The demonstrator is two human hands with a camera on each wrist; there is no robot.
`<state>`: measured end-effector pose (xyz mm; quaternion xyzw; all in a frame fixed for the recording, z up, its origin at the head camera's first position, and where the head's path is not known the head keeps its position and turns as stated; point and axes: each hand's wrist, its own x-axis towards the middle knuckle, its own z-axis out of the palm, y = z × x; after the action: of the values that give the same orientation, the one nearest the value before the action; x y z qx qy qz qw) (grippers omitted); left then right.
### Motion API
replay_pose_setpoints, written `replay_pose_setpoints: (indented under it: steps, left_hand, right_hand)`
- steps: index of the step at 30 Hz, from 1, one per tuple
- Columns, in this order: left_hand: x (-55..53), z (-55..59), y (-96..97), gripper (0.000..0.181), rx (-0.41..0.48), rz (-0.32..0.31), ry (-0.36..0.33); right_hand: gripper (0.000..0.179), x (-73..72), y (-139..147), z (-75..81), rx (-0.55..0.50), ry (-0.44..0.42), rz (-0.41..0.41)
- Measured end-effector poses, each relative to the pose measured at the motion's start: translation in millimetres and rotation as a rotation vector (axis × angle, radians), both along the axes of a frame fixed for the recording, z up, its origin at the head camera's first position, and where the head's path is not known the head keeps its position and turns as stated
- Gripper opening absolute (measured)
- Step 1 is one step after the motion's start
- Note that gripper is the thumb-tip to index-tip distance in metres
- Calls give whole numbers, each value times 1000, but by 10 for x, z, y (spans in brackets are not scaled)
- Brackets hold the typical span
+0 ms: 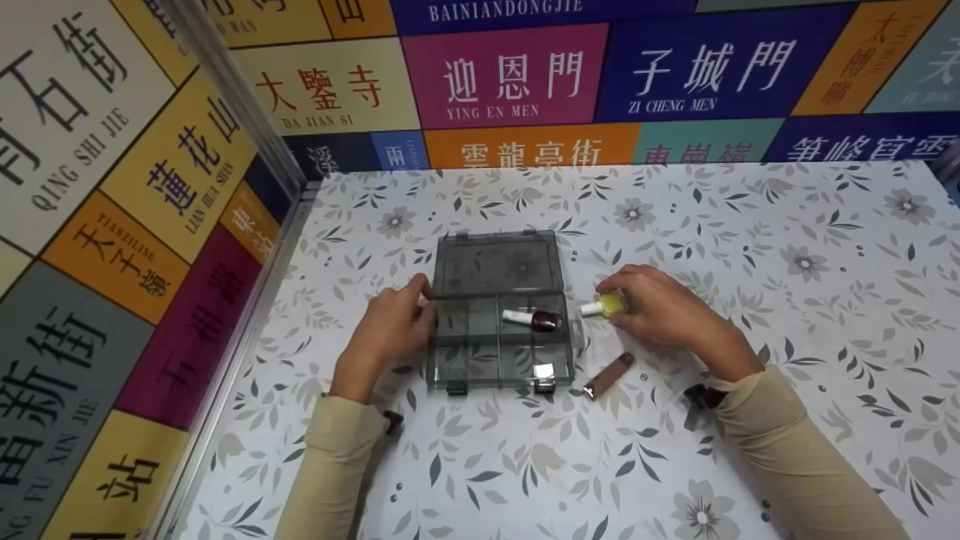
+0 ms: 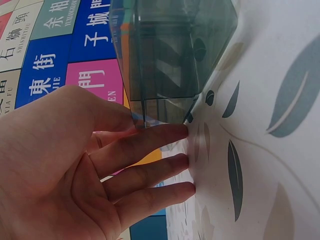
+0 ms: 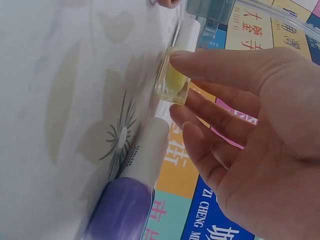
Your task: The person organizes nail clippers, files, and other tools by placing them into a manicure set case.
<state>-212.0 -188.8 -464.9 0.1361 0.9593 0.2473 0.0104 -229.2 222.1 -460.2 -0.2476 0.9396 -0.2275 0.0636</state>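
A smoky clear plastic divided box [image 1: 499, 341] lies on the table with its lid [image 1: 499, 264] folded back. Inside, in a right-hand compartment, is a dark red nail polish bottle [image 1: 545, 322] with a white cap. My left hand [image 1: 390, 326] rests at the box's left side; its thumb and index finger touch the edge in the left wrist view, the other fingers nearly straight. To the right of the box, my right hand [image 1: 660, 307] pinches a yellow nail polish bottle [image 3: 176, 80] between thumb and fingers, its white cap pointing toward the box.
A brown tube [image 1: 609, 375] with a shiny end lies right of the box's front corner. Close to the right wrist camera lies a purple nail polish bottle [image 3: 120, 210] with a white cap. A wall of coloured sign panels [image 1: 510, 75] stands behind the flower-patterned table [image 1: 480, 465].
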Motion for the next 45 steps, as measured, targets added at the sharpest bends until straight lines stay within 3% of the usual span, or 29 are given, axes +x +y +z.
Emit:
replay_pose_setpoints:
  steps: [18,30,45]
  left_hand:
    - [2,8,-15,18,9,-24,-6]
    - [-8,5,-6,19,0,-6,-14]
    - [-2,13,-16,19,8,-26,-10]
  right_hand:
    - [41,36,-22,52,-35,1,-39]
    - [41,82,-129,120,-85,86,-64]
    - [42,168,-409,49,-196,143,69]
